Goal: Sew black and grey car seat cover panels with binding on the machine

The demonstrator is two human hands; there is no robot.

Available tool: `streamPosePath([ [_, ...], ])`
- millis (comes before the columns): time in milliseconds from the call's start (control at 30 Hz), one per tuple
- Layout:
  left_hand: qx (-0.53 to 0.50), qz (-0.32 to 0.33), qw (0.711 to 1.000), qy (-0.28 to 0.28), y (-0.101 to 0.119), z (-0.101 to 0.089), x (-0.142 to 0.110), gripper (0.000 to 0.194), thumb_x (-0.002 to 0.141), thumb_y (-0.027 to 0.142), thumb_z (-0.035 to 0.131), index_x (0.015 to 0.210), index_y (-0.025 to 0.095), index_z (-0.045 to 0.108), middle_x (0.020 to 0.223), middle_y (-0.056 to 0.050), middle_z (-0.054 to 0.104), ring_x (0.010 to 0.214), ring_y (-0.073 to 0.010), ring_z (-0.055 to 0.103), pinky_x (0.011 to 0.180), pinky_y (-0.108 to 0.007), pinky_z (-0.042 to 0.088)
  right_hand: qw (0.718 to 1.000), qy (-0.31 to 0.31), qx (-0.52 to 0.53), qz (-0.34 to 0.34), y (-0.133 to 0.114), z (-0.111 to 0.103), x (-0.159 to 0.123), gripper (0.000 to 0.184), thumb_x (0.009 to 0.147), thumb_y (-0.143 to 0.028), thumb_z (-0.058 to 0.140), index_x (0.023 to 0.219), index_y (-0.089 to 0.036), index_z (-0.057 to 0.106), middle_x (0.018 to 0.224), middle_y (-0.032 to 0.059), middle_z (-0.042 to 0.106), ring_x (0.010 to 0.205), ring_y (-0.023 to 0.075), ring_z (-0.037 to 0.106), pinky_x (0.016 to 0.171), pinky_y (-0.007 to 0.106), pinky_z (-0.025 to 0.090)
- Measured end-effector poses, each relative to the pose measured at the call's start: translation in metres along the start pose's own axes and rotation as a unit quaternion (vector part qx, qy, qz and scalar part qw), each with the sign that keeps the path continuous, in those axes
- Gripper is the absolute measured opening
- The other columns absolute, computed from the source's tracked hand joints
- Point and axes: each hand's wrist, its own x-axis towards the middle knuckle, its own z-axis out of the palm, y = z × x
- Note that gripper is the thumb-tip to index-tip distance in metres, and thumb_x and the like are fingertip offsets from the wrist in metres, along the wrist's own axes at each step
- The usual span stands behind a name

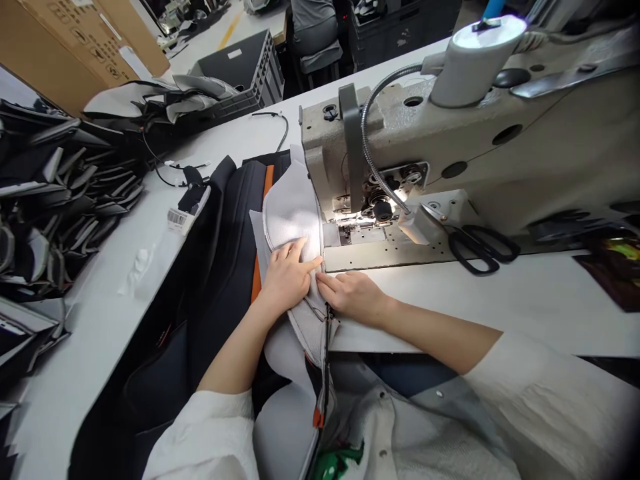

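Note:
A light grey padded fabric panel (293,207), joined to a long black piece with an orange stripe (220,267), lies along the left side of the sewing machine (400,133). Flat on the panel rests my left hand (290,275), its fingers spread and the thumb stretched toward the panel's right edge. My right hand (353,297) pinches that edge between thumb and fingers, just below the machine's bed. The upper part of the edge runs beside the lit needle area (355,230). The needle tip itself is too small to make out.
Black-handled scissors (483,250) lie on the machine bed at right. Stacks of dark and grey pieces (65,193) crowd the left. Behind are a grey crate (245,67), a cardboard box (80,50) and a seated person (315,27). A label (177,219) sits on the white table (115,293).

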Motion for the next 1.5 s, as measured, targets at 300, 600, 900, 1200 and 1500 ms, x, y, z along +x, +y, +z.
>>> streamPosePath([
  [300, 0.014, -0.016, 0.999, 0.028, 0.028, 0.004, 0.057, 0.036, 0.09, 0.022, 0.041, 0.119, 0.025, 0.061, 0.128, -0.012, 0.05, 0.117, -0.0295, 0.042, 0.095, -0.042, 0.037, 0.997, 0.053, -0.004, 0.056, 0.06, 0.004, -0.029, 0.026, 0.088, -0.012, 0.044, 0.105, -0.016, 0.063, 0.12, 0.0024, 0.062, 0.076, 0.0141, 0.06, 0.063, 0.028, 0.037],
  [600, 0.015, -0.021, 1.0, 0.016, 0.036, 0.002, 0.057, 0.029, 0.09, 0.022, 0.043, 0.106, 0.025, 0.067, 0.122, -0.011, 0.052, 0.111, -0.0279, 0.044, 0.094, -0.04, 0.037, 0.993, 0.101, 0.002, 0.06, 0.065, 0.007, -0.034, 0.027, 0.086, -0.01, 0.044, 0.105, -0.018, 0.063, 0.119, -0.0004, 0.063, 0.074, 0.0136, 0.06, 0.064, 0.028, 0.04],
  [900, 0.015, -0.017, 0.999, 0.031, 0.035, 0.006, 0.062, 0.029, 0.091, 0.023, 0.042, 0.108, 0.022, 0.065, 0.119, -0.012, 0.054, 0.112, -0.0286, 0.043, 0.093, -0.041, 0.036, 0.993, 0.079, 0.044, 0.079, 0.066, 0.004, -0.036, 0.031, 0.082, -0.009, 0.048, 0.107, -0.017, 0.063, 0.124, 0.0021, 0.06, 0.083, 0.0153, 0.063, 0.069, 0.027, 0.044],
  [1200, 0.024, -0.022, 0.999, 0.018, 0.044, -0.001, 0.056, 0.029, 0.091, 0.021, 0.04, 0.105, 0.025, 0.065, 0.117, -0.012, 0.054, 0.101, -0.0267, 0.049, 0.084, -0.039, 0.039, 0.991, 0.09, 0.053, 0.089, 0.069, 0.008, -0.036, 0.034, 0.082, -0.01, 0.049, 0.113, -0.017, 0.061, 0.125, 0.002, 0.059, 0.083, 0.0161, 0.063, 0.071, 0.027, 0.045],
  [1500, 0.011, 0.019, 1.0, -0.014, 0.034, -0.003, 0.055, 0.032, 0.088, 0.018, 0.04, 0.1, 0.024, 0.068, 0.091, -0.009, 0.062, 0.09, -0.0241, 0.057, 0.078, -0.035, 0.044, 0.989, 0.109, 0.04, 0.09, 0.061, 0.008, -0.037, 0.033, 0.082, -0.008, 0.048, 0.112, -0.016, 0.06, 0.123, 0.0026, 0.061, 0.081, 0.0157, 0.062, 0.068, 0.028, 0.042],
])
